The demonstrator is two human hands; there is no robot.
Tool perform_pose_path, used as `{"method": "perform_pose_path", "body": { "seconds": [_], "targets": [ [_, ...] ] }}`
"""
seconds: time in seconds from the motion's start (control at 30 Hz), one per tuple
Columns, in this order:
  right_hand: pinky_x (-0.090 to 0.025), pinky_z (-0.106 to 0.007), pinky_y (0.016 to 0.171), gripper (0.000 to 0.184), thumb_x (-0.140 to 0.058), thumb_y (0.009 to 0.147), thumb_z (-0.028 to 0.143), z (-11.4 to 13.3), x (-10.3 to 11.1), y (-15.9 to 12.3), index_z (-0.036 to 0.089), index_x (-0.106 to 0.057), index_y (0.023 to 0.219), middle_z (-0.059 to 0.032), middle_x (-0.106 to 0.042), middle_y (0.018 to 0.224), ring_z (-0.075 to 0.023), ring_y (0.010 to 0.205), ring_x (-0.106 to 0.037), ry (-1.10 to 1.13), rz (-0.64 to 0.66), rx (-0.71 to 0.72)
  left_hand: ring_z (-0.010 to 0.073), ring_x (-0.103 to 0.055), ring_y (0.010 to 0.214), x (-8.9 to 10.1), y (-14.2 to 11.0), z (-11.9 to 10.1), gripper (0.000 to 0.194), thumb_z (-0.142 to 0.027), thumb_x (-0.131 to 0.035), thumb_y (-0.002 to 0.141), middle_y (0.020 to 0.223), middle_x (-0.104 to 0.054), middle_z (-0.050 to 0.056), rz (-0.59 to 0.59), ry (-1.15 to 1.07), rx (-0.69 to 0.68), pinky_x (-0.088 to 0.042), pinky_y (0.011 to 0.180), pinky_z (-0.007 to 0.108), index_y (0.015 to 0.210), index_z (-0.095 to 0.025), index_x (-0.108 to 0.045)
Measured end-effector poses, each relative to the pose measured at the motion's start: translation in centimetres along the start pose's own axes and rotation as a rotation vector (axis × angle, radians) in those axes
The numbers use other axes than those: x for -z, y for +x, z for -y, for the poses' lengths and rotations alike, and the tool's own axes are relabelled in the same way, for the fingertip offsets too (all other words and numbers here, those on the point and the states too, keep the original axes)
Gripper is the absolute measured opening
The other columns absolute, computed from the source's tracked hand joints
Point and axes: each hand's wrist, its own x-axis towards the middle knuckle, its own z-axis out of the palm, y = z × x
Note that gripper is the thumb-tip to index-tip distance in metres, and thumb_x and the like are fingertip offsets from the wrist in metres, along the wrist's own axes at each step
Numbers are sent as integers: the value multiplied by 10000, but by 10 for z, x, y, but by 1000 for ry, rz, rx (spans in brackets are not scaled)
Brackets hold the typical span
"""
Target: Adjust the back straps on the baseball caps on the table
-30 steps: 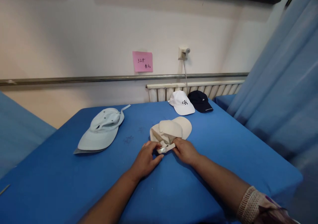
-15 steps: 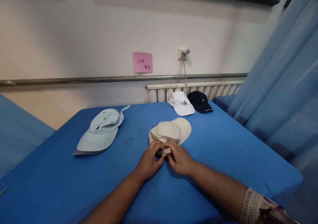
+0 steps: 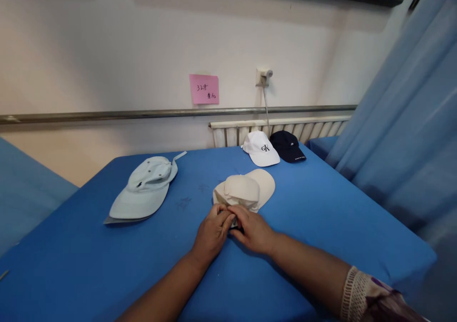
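Observation:
A cream baseball cap point(image 3: 242, 188) lies on the blue table with its brim pointing away to the right. At its near edge, my left hand point(image 3: 213, 229) and my right hand point(image 3: 253, 229) meet, fingers closed on the cap's back strap. Only a small, partly metallic-looking bit of the strap shows between them; the fingers cover the rest. Left of my hands rests a pale blue cap point(image 3: 146, 186) with a small dark logo and a loose strap end pointing up at its back.
At the table's far edge sit a white cap point(image 3: 260, 148) with dark letters and a navy cap point(image 3: 286, 145), side by side. Behind are a radiator point(image 3: 228, 136), a rail point(image 3: 143, 114) and a plugged-in cord point(image 3: 266, 105). A blue curtain point(image 3: 403, 122) hangs at the right.
My hands have drawn closer together, the right moving slightly left. The light-coloured strap end that showed between the fingers is now mostly covered. The other caps have not moved.

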Motion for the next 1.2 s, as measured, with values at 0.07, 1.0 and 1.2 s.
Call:
{"method": "perform_pose_path", "body": {
  "seconds": [0.07, 1.0, 1.2],
  "targets": [
    [-522, -393, 859, 648, -672, 779, 168, -3, -5, 4, 224, -389, 1360, -96, -592, 1213, -249, 1014, -608, -50, 20, -71, 173, -595, 860, 1, 0, 1, 392, -380, -329, 994, 989, -553, 64, 0, 79, 48, -473, 777, 293, 927, -202, -671],
    [-456, -283, 667, 208, -650, 820, 278, -12, 10, 2, 228, -622, 1020, -23, -576, 852, -172, 754, -570, -128, -235, -1, 238, -611, 1099, 18, 7, 16, 348, -273, -510, 877, 1217, -668, 94, 158, -434, 18, -465, 973, 379, 1190, -210, -649],
    [-439, -297, 682, 161, -631, 805, 265, -5, 9, 1, 215, -610, 957, -38, -620, 870, -185, 774, -574, -254, -105, 107, 188, -591, 861, 10, 5, 10, 106, -250, -536, 864, 930, -648, 62, 123, -235, -104, -488, 810, 320, 850, -187, -621]
  ]
}}
